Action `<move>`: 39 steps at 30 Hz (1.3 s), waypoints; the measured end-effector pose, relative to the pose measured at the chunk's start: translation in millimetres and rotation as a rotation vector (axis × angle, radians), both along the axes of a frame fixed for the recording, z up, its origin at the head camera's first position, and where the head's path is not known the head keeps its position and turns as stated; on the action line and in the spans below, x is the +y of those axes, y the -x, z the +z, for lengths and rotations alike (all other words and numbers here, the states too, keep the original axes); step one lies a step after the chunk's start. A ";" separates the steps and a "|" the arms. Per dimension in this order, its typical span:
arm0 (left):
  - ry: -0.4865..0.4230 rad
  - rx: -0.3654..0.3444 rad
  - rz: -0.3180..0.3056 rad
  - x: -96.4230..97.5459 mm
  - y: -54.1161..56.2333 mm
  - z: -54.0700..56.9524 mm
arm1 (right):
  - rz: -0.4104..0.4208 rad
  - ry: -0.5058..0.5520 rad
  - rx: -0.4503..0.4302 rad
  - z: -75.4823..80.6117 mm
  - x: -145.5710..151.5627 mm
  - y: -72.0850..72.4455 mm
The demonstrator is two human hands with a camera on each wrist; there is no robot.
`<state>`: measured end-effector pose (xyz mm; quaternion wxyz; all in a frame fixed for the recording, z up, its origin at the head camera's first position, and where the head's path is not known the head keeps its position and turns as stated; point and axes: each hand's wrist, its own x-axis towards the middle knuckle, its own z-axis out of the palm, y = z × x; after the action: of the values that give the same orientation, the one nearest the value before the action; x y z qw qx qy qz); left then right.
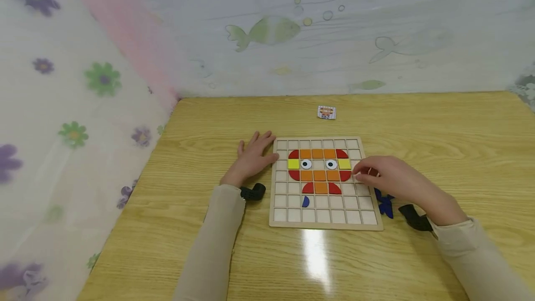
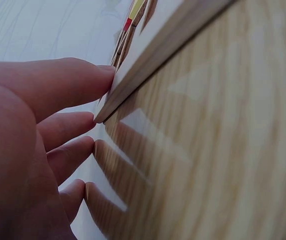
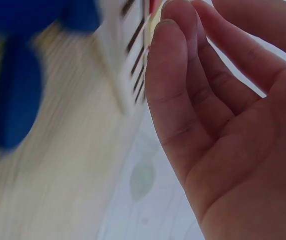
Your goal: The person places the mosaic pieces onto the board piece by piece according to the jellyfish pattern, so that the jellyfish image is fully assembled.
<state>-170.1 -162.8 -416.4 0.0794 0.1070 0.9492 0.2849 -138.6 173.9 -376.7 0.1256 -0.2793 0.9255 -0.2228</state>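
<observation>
A wooden grid board (image 1: pixel 293 215) lies on the table with coloured pieces set in its squares. They include orange squares (image 1: pixel 317 153), red quarter rounds (image 1: pixel 308 188), yellow squares (image 1: pixel 293 164) and two white eye discs (image 1: pixel 306 164). One blue half round (image 1: pixel 306 201) sits in a lower square. My left hand (image 1: pixel 252 159) touches the board's left edge with thumb and index finger, its fingers spread. Over the right edge hovers my right hand (image 1: pixel 390 178), fingers loosely bent; the right wrist view shows nothing held. Several blue pieces (image 1: pixel 385 209) lie beside the board, below that hand.
A small card (image 1: pixel 326 112) with a printed grid picture lies beyond the board. Black wrist-camera mounts (image 1: pixel 253 193) show at both wrists. The wooden table (image 1: pixel 167 245) meets painted walls (image 1: pixel 200 22) at the back and left.
</observation>
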 end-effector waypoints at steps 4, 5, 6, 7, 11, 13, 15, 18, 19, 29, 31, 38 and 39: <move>0.015 0.011 0.010 -0.4 0.9 -0.7 | -0.008 -0.024 -0.039 1.8 13.2 -1.1; 0.021 0.012 0.011 -0.5 1.1 -1.3 | -0.007 -0.032 -0.039 2.0 16.4 -1.2; 0.029 0.013 0.010 -0.3 1.1 -1.8 | -0.010 -0.038 -0.033 2.1 19.9 -1.2; 0.034 0.012 0.009 0.0 1.2 -2.2 | -0.016 -0.041 -0.022 2.0 23.3 -1.1; 0.036 -0.003 0.007 1.8 1.1 -3.8 | -0.052 -0.046 0.033 -1.2 37.9 -0.8; 0.028 -0.009 0.009 3.0 0.6 -3.7 | -0.058 -0.054 0.039 -3.8 45.2 -0.7; 0.023 -0.007 0.012 3.6 0.6 -3.3 | -0.036 -0.060 0.022 -6.9 52.2 0.1; 0.025 -0.002 0.017 3.4 0.8 -2.5 | 0.011 -0.052 -0.007 -11.7 60.8 0.5; 0.027 -0.001 0.017 2.9 0.9 -2.6 | 0.024 -0.042 -0.014 -13.5 63.0 0.4; 0.028 0.003 0.021 0.3 1.0 -2.0 | 0.142 0.052 -0.069 -20.4 70.0 0.9; 0.033 -0.001 0.021 0.4 0.4 -1.9 | 0.150 0.049 -0.060 -21.1 69.2 1.2; 0.030 0.003 0.013 2.4 -0.9 -1.5 | 0.125 0.037 -0.033 -21.2 67.1 -0.4; 0.029 0.004 0.014 2.3 -1.0 -1.1 | 0.120 0.034 -0.028 -21.2 66.6 -0.5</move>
<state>-169.1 -160.5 -417.5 0.0768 0.0998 0.9542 0.2714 -138.1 240.5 -397.9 0.1471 -0.3331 0.9013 -0.2345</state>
